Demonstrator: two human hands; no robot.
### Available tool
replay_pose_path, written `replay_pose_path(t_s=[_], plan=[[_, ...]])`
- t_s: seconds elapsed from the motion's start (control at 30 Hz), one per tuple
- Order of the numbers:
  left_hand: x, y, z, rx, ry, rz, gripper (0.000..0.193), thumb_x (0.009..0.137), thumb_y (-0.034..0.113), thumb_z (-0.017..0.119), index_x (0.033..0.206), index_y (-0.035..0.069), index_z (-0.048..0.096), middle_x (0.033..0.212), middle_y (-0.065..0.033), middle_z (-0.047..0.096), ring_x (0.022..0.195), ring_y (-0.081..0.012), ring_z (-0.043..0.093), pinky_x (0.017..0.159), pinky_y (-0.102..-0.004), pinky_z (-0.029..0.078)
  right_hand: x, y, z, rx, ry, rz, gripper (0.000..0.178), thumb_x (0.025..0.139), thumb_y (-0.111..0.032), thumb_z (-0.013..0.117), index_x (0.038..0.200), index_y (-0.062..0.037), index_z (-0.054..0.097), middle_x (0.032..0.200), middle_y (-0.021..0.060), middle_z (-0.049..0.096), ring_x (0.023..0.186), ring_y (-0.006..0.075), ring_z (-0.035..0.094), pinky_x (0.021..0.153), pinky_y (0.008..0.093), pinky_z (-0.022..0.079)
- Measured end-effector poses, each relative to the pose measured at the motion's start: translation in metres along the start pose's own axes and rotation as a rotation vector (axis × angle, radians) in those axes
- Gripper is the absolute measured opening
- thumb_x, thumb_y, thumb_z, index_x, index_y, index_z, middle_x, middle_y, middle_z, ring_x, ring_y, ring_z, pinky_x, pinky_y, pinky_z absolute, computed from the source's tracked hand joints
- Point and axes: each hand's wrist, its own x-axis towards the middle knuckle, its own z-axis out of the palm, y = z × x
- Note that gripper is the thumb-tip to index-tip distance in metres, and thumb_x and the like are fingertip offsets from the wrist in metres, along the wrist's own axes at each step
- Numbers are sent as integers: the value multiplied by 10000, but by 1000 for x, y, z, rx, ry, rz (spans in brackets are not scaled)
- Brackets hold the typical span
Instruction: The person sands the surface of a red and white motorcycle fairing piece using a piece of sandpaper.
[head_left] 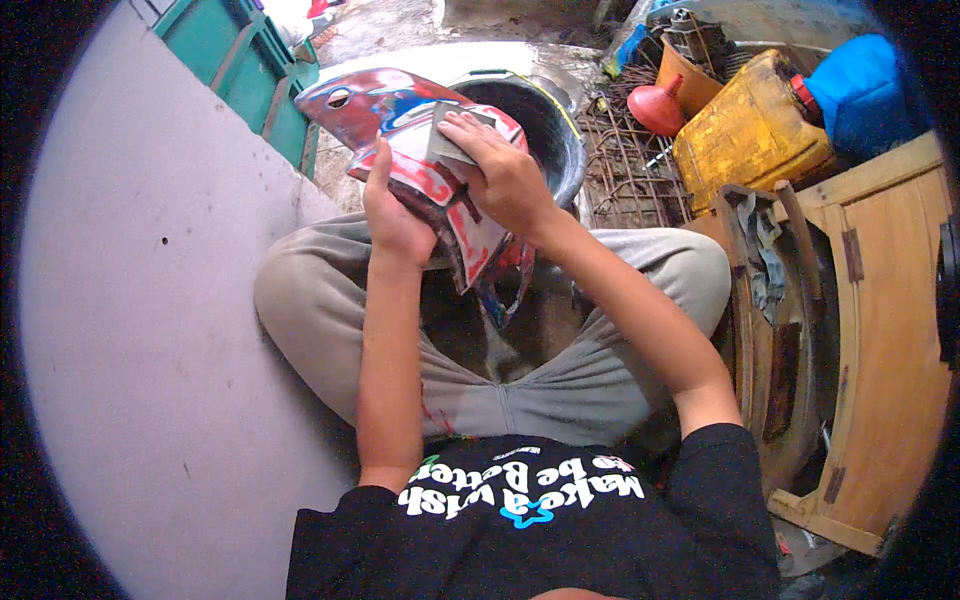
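Observation:
A curved motorcycle body panel, patchy with red, white and blue paint, is tilted up in front of my knees. My left hand holds its near left side, thumb up along the face and the other fingers hidden behind it. My right hand lies over a grey-green piece of sandpaper, fingers pressing it flat on the panel's upper face. Just behind the panel stands a dark bucket with a yellow handle, its inside partly covered by the panel.
A pale wall runs close along my left, with a green door beyond. On the right are a rusty metal grid, a red funnel, a yellow jerrycan, a blue bag and a wooden cabinet.

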Motion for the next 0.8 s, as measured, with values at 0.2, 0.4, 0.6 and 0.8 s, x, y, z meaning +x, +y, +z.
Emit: replay_pose_path(t_s=[0.2,0.4,0.6,0.8], plan=[[2,1,-16,-8,62,-69,452,1022,367,484,1316,30,549,1280,-106,631,1162,-254,614,1040,-427,450,10,-2,12,8,15,-37,403,934,-134,624,1320,-22,589,1348,213,587,1309,342,524,1116,415,401],[-8,-15,-14,-9,29,-213,456,1037,392,466,1342,59,534,1285,-100,627,1177,-241,603,1037,-424,447,-1,4,5,-6,-7,6,481,854,-65,626,1331,-26,574,1388,213,560,1314,366,516,1117,430,404],[-6,-24,-8,68,57,-125,517,1043,430,435,1369,36,509,1308,-123,619,1194,-286,595,1054,-462,434,-10,9,1,64,28,36,426,930,-105,621,1346,-30,565,1347,221,585,1309,343,525,1099,405,421],[-1,-17,-4,89,81,-102,513,1045,421,428,1379,39,501,1322,-122,610,1199,-284,592,1057,-458,431,-1,15,4,35,36,4,471,892,-39,606,1360,-39,557,1376,209,566,1317,337,519,1105,408,419]])
